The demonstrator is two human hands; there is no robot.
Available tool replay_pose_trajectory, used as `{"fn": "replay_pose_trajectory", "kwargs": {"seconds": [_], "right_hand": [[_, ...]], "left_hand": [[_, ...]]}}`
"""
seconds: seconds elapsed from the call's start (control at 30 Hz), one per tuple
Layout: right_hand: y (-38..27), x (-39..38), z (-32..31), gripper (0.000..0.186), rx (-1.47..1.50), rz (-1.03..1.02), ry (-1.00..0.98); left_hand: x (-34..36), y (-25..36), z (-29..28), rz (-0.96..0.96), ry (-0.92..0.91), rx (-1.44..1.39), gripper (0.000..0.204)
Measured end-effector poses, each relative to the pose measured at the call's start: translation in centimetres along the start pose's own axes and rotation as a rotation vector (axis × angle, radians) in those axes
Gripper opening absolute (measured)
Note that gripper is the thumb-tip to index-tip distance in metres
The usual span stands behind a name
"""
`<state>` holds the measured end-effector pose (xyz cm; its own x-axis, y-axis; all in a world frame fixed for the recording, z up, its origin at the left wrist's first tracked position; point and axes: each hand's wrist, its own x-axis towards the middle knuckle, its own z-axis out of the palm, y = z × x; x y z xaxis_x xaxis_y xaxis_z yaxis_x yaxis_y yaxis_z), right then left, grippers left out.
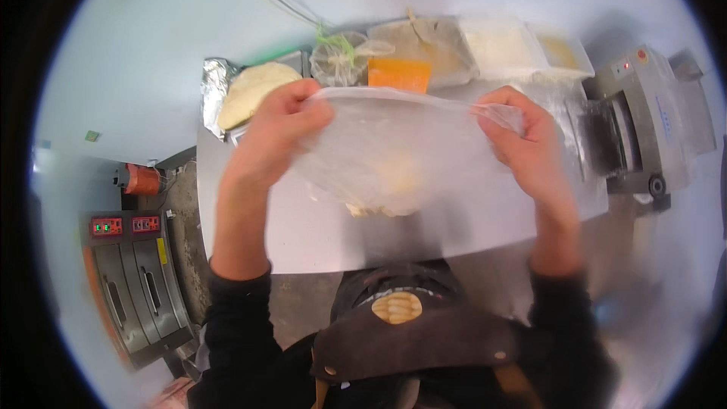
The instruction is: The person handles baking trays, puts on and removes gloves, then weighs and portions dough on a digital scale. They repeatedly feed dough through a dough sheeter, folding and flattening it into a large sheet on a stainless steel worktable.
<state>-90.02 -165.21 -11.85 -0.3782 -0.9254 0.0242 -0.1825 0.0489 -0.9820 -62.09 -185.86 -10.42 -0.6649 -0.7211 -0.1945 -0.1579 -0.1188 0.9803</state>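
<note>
A clear, thin plastic sheet or bag (401,125) hangs stretched between my two hands above the table (250,235). My left hand (280,129) pinches its upper left edge between thumb and fingers. At the opposite end, my right hand (524,135) grips a bunched corner in the same way. Pale lumps that look like dough (379,211) lie below the plastic, partly seen through it and blurred. Whether the plastic touches them I cannot tell.
Behind my left hand a large pale dough slab (261,85) lies beside crumpled foil (214,95). Along the wall stand a tied plastic bag (338,62), an orange packet (399,73) and a white tub (500,47). A metal machine (644,121) stands right; an oven (136,288) left.
</note>
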Motion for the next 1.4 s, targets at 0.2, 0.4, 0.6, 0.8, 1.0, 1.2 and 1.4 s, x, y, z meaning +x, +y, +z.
{"fn": "replay_pose_trajectory", "kwargs": {"seconds": [0.2,0.4,0.6,0.8,1.0,1.2,1.4], "right_hand": [[-10.7,-1.8,-4.5,0.023,-0.103,-0.324,0.066],[1.4,-2.7,-14.3,0.013,-0.727,-0.021,0.392],[16.8,-19.8,-28.0,0.015,-0.614,0.235,0.666],[15.6,-37.6,-40.3,0.014,-0.043,0.468,0.49],[17.1,-46.1,-51.6,0.014,-1.187,0.628,0.933],[19.2,-48.8,-63.3,0.016,-0.678,0.465,0.667],[22.2,-51.8,-79.6,0.023,-0.033,0.396,0.606]], "left_hand": [[-6.3,11.6,-1.3,0.492,-0.006,0.113,0.034],[-2.4,-1.0,2.4,0.399,0.223,0.961,0.025],[-1.9,-22.0,16.3,0.267,-0.025,0.669,0.027],[-1.5,-20.1,34.2,-0.033,-1.225,0.785,0.064],[1.1,-13.1,63.7,0.479,-1.063,0.593,0.075],[-2.7,-15.1,100.0,0.803,-1.078,0.115,0.072],[0.0,-21.3,117.1,-0.22,-1.46,-0.104,0.027]]}}
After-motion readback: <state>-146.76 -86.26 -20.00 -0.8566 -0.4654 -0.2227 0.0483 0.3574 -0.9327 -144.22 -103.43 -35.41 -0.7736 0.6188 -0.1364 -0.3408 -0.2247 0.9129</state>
